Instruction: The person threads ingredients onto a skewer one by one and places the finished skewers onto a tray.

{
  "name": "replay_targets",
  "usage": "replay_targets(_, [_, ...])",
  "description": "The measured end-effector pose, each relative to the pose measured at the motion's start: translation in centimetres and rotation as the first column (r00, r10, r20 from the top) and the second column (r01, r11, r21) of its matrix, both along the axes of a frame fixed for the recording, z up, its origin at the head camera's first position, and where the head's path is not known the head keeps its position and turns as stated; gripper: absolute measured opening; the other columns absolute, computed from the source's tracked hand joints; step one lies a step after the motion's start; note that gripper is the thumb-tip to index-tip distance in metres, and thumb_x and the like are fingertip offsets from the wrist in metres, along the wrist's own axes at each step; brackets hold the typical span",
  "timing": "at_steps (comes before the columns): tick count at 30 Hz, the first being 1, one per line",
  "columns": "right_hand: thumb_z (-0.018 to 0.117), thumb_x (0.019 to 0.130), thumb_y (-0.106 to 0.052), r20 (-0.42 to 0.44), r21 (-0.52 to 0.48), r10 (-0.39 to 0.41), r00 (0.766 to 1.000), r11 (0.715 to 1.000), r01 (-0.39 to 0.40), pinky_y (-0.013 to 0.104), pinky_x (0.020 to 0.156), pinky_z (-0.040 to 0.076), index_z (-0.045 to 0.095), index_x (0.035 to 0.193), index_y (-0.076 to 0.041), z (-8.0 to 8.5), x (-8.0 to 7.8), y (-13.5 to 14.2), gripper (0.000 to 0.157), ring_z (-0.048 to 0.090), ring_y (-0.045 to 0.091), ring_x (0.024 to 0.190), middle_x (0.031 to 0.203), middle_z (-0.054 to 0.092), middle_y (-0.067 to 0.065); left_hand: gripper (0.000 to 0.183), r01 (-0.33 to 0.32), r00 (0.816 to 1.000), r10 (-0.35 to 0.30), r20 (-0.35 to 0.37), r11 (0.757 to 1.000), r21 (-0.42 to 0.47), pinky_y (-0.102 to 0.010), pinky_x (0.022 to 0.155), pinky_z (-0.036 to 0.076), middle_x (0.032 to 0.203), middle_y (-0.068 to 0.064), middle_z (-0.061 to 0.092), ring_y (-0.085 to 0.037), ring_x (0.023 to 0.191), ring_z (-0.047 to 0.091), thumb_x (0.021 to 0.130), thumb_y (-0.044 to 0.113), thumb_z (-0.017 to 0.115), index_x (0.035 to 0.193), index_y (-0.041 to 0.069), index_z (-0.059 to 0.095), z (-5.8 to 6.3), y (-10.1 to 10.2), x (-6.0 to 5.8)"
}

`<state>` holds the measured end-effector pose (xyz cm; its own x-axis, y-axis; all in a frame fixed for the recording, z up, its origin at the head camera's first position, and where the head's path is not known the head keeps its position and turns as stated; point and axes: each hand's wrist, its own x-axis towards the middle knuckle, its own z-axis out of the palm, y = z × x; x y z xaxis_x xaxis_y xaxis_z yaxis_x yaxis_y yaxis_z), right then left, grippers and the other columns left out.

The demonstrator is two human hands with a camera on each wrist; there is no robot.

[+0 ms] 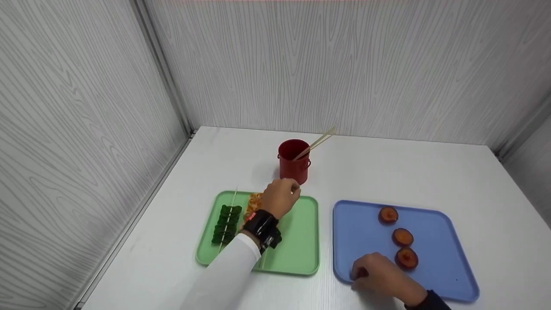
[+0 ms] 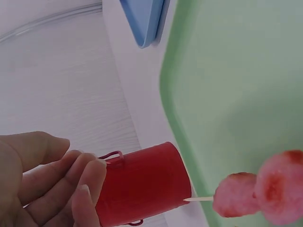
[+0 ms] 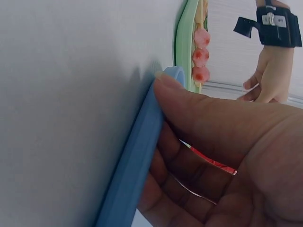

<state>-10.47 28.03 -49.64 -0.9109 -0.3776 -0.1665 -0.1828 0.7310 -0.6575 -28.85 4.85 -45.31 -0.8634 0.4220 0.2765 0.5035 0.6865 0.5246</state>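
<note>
My left hand (image 1: 282, 197) hovers over the far part of a green tray (image 1: 301, 254), its fingers loosely bent and nothing between them. Just beyond it stands a small red bucket (image 1: 293, 170) holding thin wooden sticks (image 1: 316, 144). On the tray lie a skewer of dark green leafy pieces (image 1: 227, 224), one with yellow-orange pieces (image 1: 254, 203) and one with pink balls (image 2: 281, 187), mostly hidden by my forearm in the head view. My right hand (image 1: 383, 275) grips the near left corner of a blue tray (image 3: 137, 161), thumb against the outer rim and fingers curled inside.
Three round orange-brown slices (image 1: 402, 237) lie in the blue tray, right of the right hand. Both trays sit side by side on a white table (image 1: 387, 168). Pale wood-grain panels (image 1: 323, 64) enclose the table at the back and sides.
</note>
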Motion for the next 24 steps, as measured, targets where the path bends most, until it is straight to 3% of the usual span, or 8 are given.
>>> replay_targets(9, [0.075,0.083,-0.010,-0.049,-0.029,0.012,0.999,0.999,-0.014,0.022,0.061,0.050,0.077,0.083,-0.011,0.1,-0.2,-0.5,0.002,0.060,0.002,0.070,0.077,0.070,-0.009,0.006,-0.019,0.989,0.031,-0.144,0.996,0.084,-0.038,0.070,0.054,0.084,-0.004,0.072,-0.024,0.078,0.068,0.088,0.012,0.070,0.091,0.008,0.074,0.2,2.5,-1.8])
replay_targets(15, [0.071,0.088,-0.012,-0.124,-0.014,-0.076,0.989,0.997,0.075,0.021,0.059,0.046,0.074,0.081,-0.015,0.6,-0.8,-1.3,0.008,0.055,0.000,0.067,0.074,0.065,-0.013,0.011,-0.012,0.986,0.028,-0.165,0.995,0.096,-0.040,0.072,0.054,0.086,-0.006,0.071,-0.024,0.082,0.068,0.085,0.009,0.072,0.096,0.008,0.073,0.0,3.3,-2.7])
replay_targets(20, [0.070,0.089,-0.011,-0.221,-0.039,-0.215,0.951,0.977,0.211,0.021,0.060,0.047,0.074,0.085,-0.014,1.2,-1.7,-1.8,0.007,0.055,0.002,0.067,0.076,0.066,-0.010,0.009,-0.018,0.988,0.035,-0.151,0.994,0.110,-0.039,0.072,0.054,0.084,-0.004,0.070,-0.022,0.079,0.066,0.084,0.008,0.072,0.093,0.010,0.071,-0.1,4.1,-3.7])
replay_targets(24, [0.070,0.089,-0.010,-0.274,-0.112,-0.334,0.902,0.942,0.315,0.022,0.061,0.048,0.075,0.086,-0.011,1.3,-2.6,-2.1,0.006,0.057,0.005,0.069,0.078,0.068,-0.007,0.015,-0.029,0.988,0.044,-0.146,0.994,0.102,-0.038,0.076,0.053,0.088,-0.004,0.072,-0.022,0.083,0.068,0.085,0.008,0.071,0.099,0.009,0.073,0.0,4.9,-4.5])
